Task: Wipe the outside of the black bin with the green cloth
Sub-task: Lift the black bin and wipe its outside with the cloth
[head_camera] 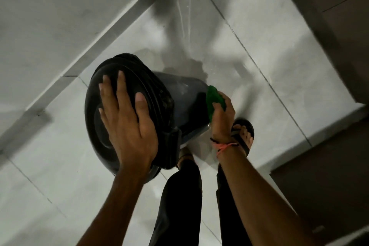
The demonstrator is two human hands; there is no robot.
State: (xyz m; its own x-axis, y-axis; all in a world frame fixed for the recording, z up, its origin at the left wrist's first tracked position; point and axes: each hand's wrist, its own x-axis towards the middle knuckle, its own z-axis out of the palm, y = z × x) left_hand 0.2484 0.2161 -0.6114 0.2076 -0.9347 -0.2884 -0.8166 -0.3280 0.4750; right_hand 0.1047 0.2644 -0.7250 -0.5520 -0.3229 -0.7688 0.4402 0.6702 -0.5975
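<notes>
Our left hand [123, 118] lies flat and wide on the lid, tipping the black bin [179, 110] toward the wall. Its long side runs away from us — bottom end by our right hand [221, 118], which squeezes the green cloth [214, 100] against it. Just beside, our sandal [244, 136] crowds the wet tile floor [259, 78].

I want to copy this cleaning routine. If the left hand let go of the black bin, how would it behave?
The black bin leans tilted under the left hand spread on its lid, so it would probably rock back or topple. Its round body suggests it could roll once down. The floor looks wet, so its base may slide. The right hand only presses the green cloth against it.
</notes>
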